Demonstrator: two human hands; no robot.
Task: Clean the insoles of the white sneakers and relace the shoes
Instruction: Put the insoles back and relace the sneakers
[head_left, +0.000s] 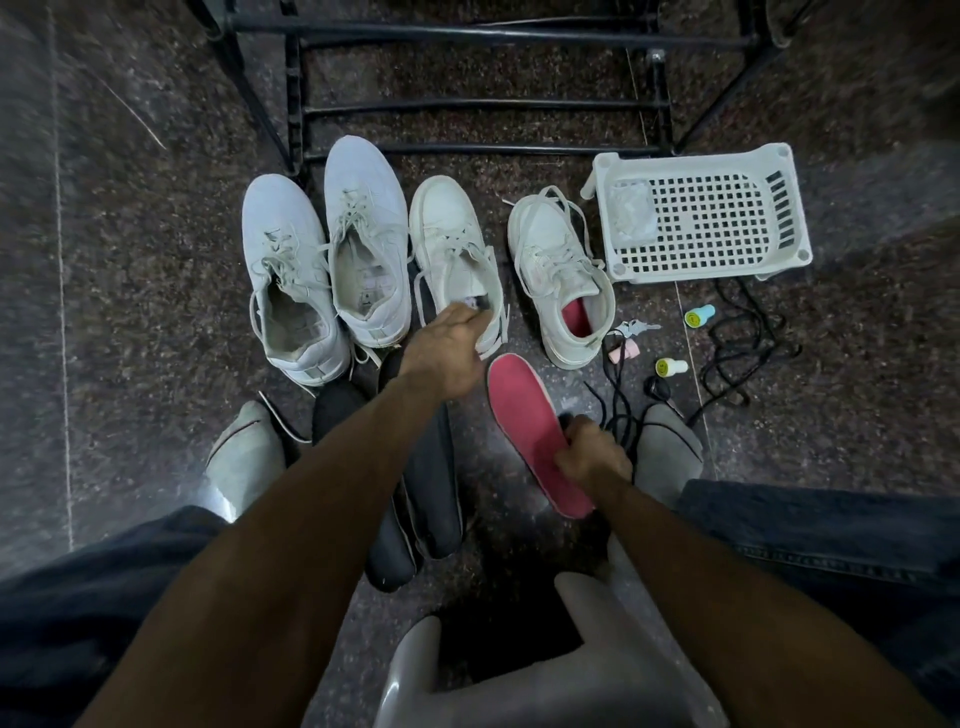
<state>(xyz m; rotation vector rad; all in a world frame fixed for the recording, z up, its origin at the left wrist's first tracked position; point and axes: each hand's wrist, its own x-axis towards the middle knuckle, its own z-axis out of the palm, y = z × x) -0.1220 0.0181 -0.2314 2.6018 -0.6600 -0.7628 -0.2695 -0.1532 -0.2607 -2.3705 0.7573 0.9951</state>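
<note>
1. Four white sneakers stand in a row on a dark speckled stone floor (130, 312), toes pointing away from the person, in front of a black metal rack (478, 109).
2. Just right of the row, a white perforated plastic basket (701, 218) lies on the floor; below it are tangled black laces (743, 353), two small yellow-capped bottles (698, 316), and some keys.
3. Dark insoles (426, 499) lie on the floor between the person's grey-socked feet, partly under the left forearm.
4. The left hand (444, 353) reaches into the opening of the third sneaker (457, 260), fingers curled at its heel collar; whether they grip the collar or something inside cannot be told.
5. The right hand (589, 457) clasps a pink insole (524, 415) by its right edge, thumb over the top face, with the insole's toe pointing up toward the gap between the third sneaker and the fourth sneaker (563, 286).
6. The fourth sneaker shows a pink insole inside its opening, and its laces are loose.
7. A grey plastic stool (545, 675) shows at the bottom edge.
</note>
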